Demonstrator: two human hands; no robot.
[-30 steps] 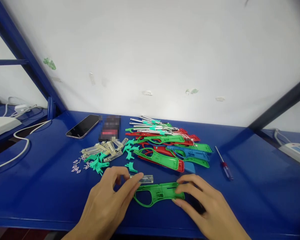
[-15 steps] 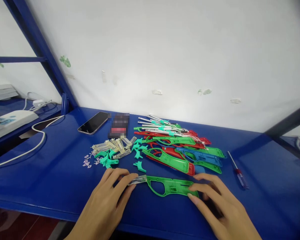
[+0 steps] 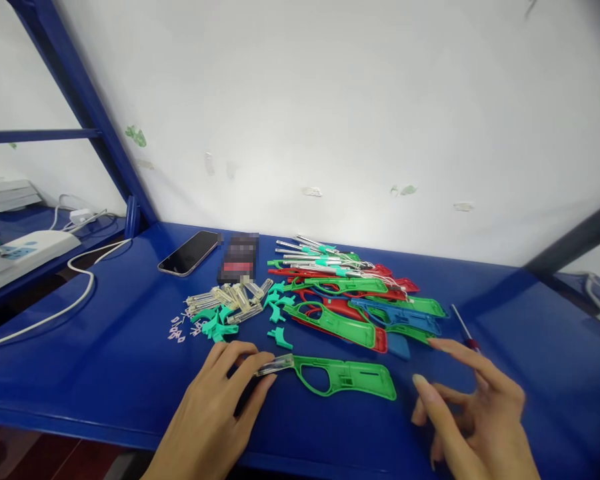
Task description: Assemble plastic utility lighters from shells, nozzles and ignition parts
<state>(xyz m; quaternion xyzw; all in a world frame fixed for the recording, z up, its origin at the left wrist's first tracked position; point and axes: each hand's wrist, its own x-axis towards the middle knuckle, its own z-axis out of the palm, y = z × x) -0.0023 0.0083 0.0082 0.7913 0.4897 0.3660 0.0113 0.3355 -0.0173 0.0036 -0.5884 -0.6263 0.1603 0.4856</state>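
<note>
My left hand (image 3: 225, 397) pinches a clear plastic fuel tank (image 3: 277, 364) between thumb and fingers. The tank's right end meets the narrow tip of a green lighter handle half (image 3: 373, 377), which lies on the blue table with its hollow inside facing up. Off to the right of that shell, my right hand (image 3: 473, 400) is raised with its fingers apart and nothing in them. Just behind my left hand are several teal triggers (image 3: 219, 325), and one lone trigger (image 3: 280, 338) lies above the tank.
Behind the shell lies a pile of green, red and blue handle halves (image 3: 340, 323) with metal lighter tubes (image 3: 305, 260). More clear tanks (image 3: 243, 297), tiny white pieces (image 3: 176, 330), a phone (image 3: 190, 253) and a dark box (image 3: 239, 257) are at left. A screwdriver (image 3: 464, 325) lies right, partly hidden.
My right hand has let go of the green handle half and moved right, its fingers spreading. My left hand keeps its pinch on the clear tank.
</note>
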